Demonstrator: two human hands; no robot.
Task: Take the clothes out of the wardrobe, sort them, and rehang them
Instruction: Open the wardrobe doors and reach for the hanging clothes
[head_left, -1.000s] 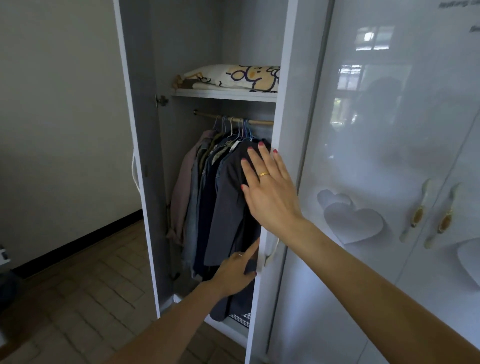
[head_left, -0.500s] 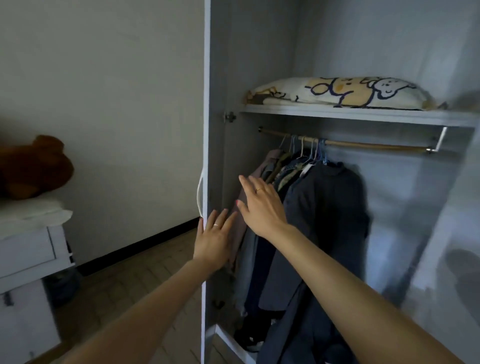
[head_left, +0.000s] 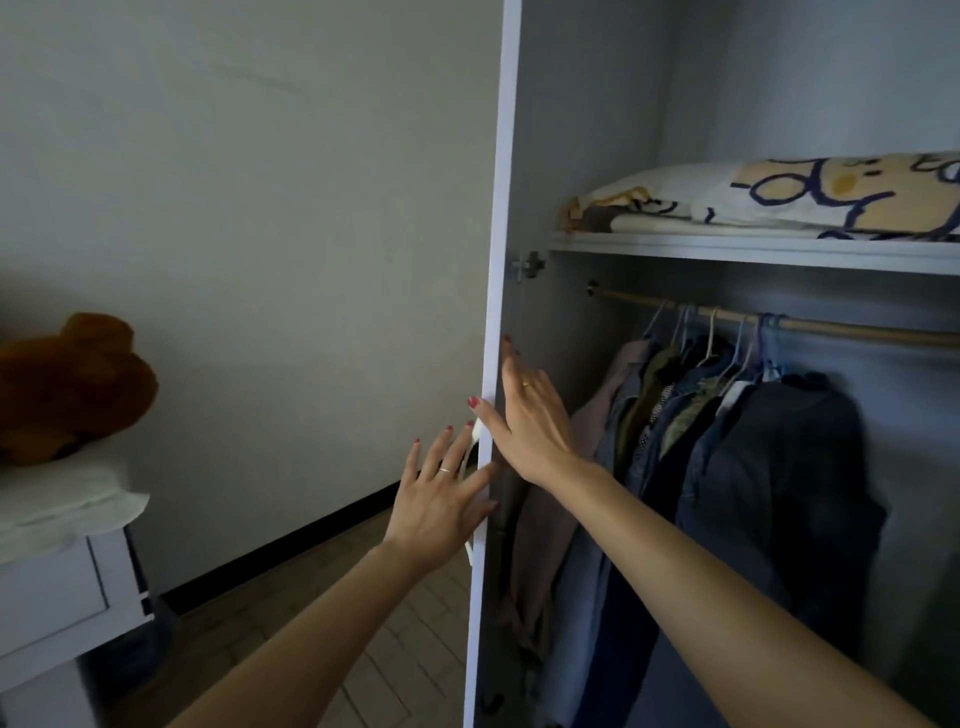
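Observation:
The white wardrobe stands open, and its left door (head_left: 498, 218) is seen edge-on. Several dark and muted clothes (head_left: 737, 467) hang on hangers from a wooden rail (head_left: 841, 328) inside. My left hand (head_left: 441, 493) is spread flat, fingers straight, at the outer side of the door edge by the handle. My right hand (head_left: 530, 415) lies flat against the inner side of the same edge, fingers straight. Neither hand holds anything. The clothes hang just right of my right forearm, untouched.
A folded patterned blanket and pillow (head_left: 779, 200) lie on the shelf (head_left: 753, 249) above the rail. At left a white drawer unit (head_left: 62, 597) carries a brown plush toy (head_left: 67, 384). Wood-pattern floor (head_left: 374, 649) runs along a plain wall.
The right door has been swung fully aside and out of view. Both hands moved left onto the left door's edge, and my view shifted closer and left.

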